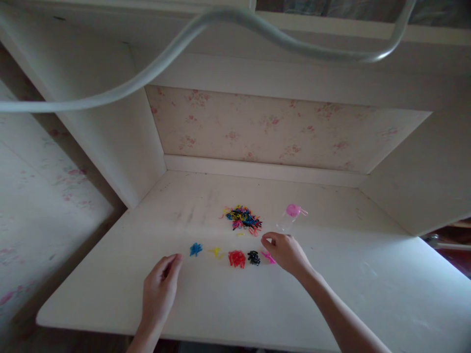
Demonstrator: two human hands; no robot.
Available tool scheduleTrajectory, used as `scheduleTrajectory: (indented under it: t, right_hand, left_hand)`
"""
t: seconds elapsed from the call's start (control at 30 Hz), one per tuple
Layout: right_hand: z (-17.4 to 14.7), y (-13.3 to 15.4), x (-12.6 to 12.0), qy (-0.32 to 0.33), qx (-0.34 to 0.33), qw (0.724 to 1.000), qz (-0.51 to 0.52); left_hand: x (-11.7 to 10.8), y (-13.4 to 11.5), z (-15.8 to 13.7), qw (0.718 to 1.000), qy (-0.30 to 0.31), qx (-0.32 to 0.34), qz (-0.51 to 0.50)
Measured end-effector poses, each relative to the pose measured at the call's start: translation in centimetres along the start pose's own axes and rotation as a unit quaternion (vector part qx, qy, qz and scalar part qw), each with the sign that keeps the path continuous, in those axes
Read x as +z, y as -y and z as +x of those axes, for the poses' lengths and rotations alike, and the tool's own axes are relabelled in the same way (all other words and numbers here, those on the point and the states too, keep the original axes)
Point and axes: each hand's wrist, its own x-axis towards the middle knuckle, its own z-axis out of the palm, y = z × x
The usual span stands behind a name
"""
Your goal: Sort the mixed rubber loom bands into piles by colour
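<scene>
My left hand is closed at the left, thumb and fingers together, just below a small pile of blue rubber bands. Above a little pile of pink rubber bands, partly covering it, my right hand makes a pinch. Whatever either hand may hold is too small to make out. Between the hands lie yellow rubber bands, a red pile and a black pile. A larger mixed heap of coloured rubber bands sits behind this row.
A clear bottle with a pink lid lies on the white desk, right of the mixed heap. White side panels and a flowered back wall enclose the desk. A pale curved tube crosses the top of the view.
</scene>
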Motion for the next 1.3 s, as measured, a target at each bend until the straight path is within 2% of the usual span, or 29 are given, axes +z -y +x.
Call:
scheduleTrajectory:
  t: [0.23,0.5,0.7,0.87,1.1,1.3]
  right_hand:
    - [2.4,1.4,1.3,0.02,0.024,0.997,-0.073]
    - [2.5,1.7,1.5,0.01,0.029,0.994,-0.103]
    - [1.3,1.7,0.9,-0.005,0.015,0.995,-0.095]
    - [-1.3,2.8,0.6,-0.015,-0.015,0.997,-0.072]
    - [-4.3,5.4,2.2,-0.024,-0.116,0.991,-0.058]
    - [-4.2,6.2,2.8,-0.008,-0.121,0.989,-0.09]
  left_hand:
    - [-0.2,-0.8,-0.2,0.999,0.025,0.023,0.014]
    - [-0.2,-0.8,-0.1,0.999,0.03,0.039,0.018]
    - [-0.1,-0.8,-0.1,0.999,0.032,0.035,0.015]
    - [0.0,-0.7,-0.1,0.999,0.039,0.031,0.016]
    - [0.2,-0.7,-0.1,0.999,0.036,0.036,0.009]
    - [0.1,-0.8,-0.1,0.998,0.039,0.038,0.019]
